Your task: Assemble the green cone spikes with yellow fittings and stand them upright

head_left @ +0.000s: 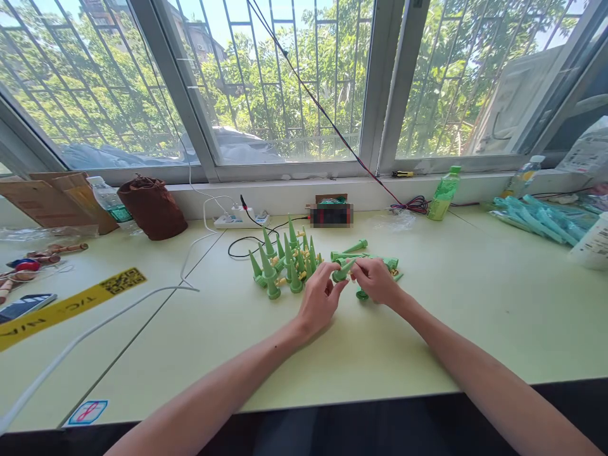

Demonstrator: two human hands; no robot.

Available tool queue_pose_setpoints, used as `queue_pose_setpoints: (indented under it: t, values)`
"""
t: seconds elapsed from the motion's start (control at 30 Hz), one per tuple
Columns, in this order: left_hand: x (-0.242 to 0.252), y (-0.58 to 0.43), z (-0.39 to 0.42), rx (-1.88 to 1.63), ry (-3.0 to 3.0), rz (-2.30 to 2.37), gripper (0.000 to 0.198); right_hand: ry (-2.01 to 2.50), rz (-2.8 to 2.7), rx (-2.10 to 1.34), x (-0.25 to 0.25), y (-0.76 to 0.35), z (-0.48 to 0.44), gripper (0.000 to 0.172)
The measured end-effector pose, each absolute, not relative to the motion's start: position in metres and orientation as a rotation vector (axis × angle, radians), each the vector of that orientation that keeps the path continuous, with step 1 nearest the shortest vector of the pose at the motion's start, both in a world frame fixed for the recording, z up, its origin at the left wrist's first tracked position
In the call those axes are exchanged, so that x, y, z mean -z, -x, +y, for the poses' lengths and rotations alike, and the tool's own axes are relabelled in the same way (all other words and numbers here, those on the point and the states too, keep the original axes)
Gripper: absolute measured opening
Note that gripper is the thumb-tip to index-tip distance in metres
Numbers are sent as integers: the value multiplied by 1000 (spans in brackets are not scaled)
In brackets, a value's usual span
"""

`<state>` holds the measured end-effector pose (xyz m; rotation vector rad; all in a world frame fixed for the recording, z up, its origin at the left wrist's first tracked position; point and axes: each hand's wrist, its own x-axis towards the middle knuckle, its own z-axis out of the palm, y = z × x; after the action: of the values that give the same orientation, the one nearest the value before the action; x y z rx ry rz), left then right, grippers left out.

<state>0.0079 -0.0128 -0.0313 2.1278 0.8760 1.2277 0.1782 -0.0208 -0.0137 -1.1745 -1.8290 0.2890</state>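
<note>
My left hand (322, 294) grips the wide base of a green cone (342, 272), which lies tilted with its tip toward the right. At that tip, the fingers of my right hand (374, 278) are pinched together; whatever else they hold is too small to make out. Several green cones (268, 272) stand upright in a cluster to the left of my hands, with small yellow pieces (299, 261) among them. More green parts (357, 246) lie behind and beside my right hand, partly hidden by it.
Along the window side are a brown pouch (152, 208), a power strip (241, 218), a dark device (331, 215) and a green bottle (444, 193). A white cable (118, 311) crosses the table's left side. Teal plastic pieces (536, 217) lie at the right.
</note>
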Motion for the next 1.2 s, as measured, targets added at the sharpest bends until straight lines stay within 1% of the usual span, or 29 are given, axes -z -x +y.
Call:
queue_pose_setpoints:
  t: [0.27,0.5,0.67,1.2]
  values:
    - [26,-9,-17,-1224,-2059,953,21,1158,-1824,-330,16,-179,-19,46]
    - [23,-10,-18,-1241,-1988,975,25,1120,-1867,-459,18,-181,-20,40]
    - [23,-9,-18,-1231,-1990,943,25,1111,-1855,-474,17,-181,-19,44]
    - [27,-9,-14,-1232,-1957,911,23,1122,-1895,-438,17,-180,-19,47]
